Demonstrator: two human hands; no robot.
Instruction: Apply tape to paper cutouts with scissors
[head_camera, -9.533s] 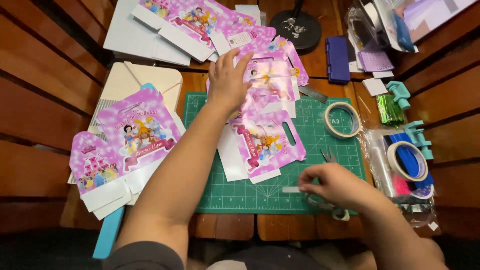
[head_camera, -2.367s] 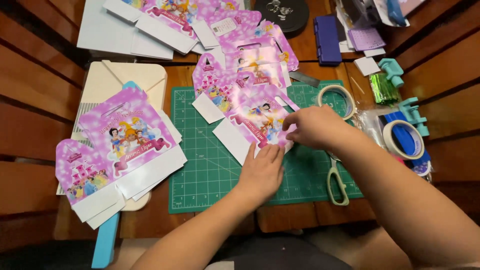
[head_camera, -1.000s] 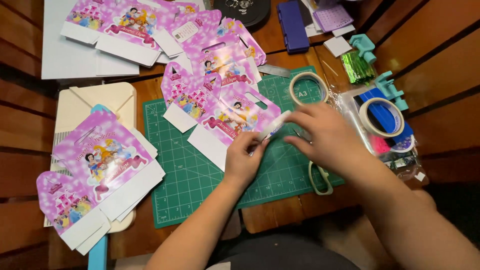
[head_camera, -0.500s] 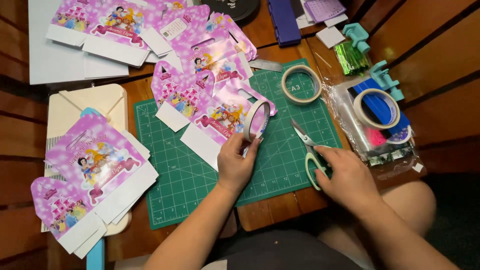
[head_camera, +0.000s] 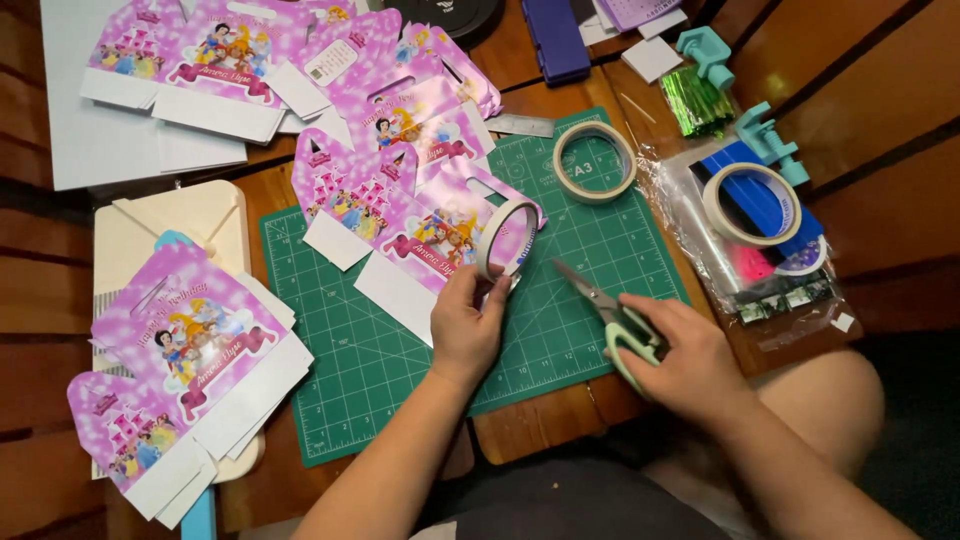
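Head view: left hand (head_camera: 466, 325) grips a tape roll (head_camera: 505, 238) held upright on edge over the pink box cutout (head_camera: 440, 235) on the green cutting mat (head_camera: 340, 350). Right hand (head_camera: 685, 355) closed around the scissors (head_camera: 610, 315) handles, blades parted, resting on the mat just beside the roll.
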